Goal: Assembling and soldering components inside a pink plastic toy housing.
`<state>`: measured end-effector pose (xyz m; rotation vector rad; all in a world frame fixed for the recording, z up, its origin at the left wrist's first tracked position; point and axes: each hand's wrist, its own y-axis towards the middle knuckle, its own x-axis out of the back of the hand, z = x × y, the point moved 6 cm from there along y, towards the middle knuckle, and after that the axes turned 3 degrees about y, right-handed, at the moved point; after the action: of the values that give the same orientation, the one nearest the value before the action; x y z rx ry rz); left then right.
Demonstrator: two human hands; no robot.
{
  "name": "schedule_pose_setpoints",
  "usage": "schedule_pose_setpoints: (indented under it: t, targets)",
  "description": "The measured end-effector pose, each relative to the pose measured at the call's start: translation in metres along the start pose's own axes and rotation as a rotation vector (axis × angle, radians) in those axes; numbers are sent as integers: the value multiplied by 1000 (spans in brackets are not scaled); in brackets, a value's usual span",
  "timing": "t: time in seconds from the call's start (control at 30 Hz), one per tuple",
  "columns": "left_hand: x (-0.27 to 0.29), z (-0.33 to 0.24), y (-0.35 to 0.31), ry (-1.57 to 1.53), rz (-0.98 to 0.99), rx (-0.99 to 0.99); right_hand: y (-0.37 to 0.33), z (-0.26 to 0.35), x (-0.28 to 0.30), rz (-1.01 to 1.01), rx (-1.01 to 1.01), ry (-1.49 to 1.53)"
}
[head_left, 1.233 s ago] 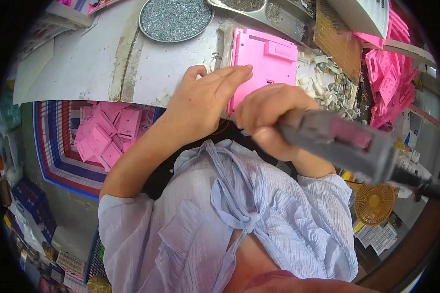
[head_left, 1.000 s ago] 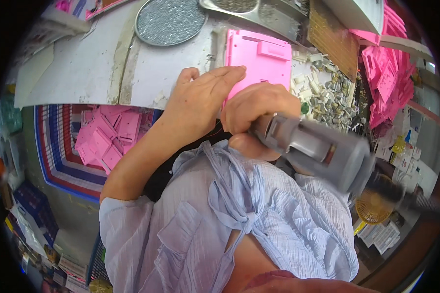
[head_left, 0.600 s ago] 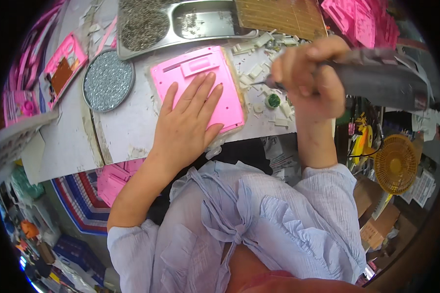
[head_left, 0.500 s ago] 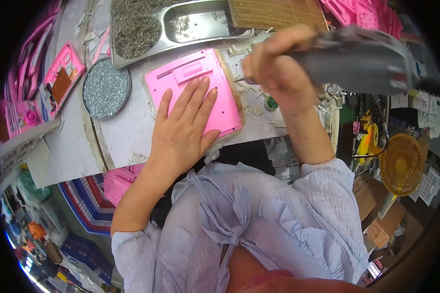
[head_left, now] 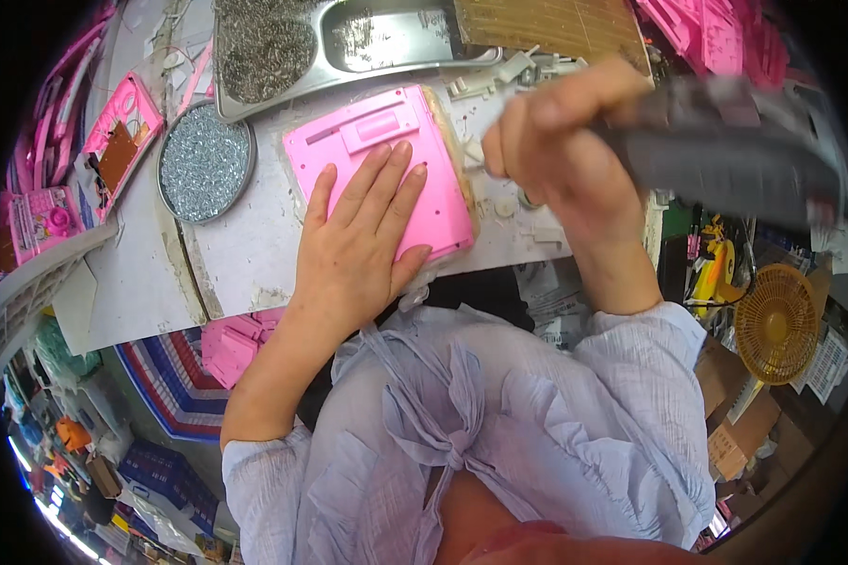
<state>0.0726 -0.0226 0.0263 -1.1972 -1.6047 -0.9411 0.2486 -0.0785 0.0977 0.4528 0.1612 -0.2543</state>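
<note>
Flat on a pink plastic casing (head_left: 431, 193) lies my left hand (head_left: 353, 231), its fingers spread over the lower middle. The casing has a long slot, a raised panel and small screw holes, and rests on a yellowish pad (head_left: 455, 141) on the bench. Off to the right, above the bench, my right hand (head_left: 575, 151) is wrapped round the front of a dark grey power screwdriver (head_left: 725, 160), which is smeared by motion. Its tip is hidden or too blurred to make out, and the tool is apart from the casing.
A round dish of silvery screws (head_left: 205, 162) stands left of the casing. Behind it is a metal tray (head_left: 325, 80) with dark screws in one compartment. Pink parts (head_left: 122, 141) lie at the left, more pink pieces (head_left: 707, 33) at the far right. A yellow fan (head_left: 775, 325) stands right.
My right hand and the power screwdriver have moved to the right, away from the casing. My left hand stays pressed on the casing. The whole view has shifted slightly.
</note>
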Motion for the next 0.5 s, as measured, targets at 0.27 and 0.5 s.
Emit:
schedule_pose_setpoints:
  t: [0.27,0.5]
  targets:
    - [13,23,7,-281,-265,82,-37,1,-2,-123,-58,-77]
    - [63,43,24,79,-484,-104,4,53,-25,-32,137,145]
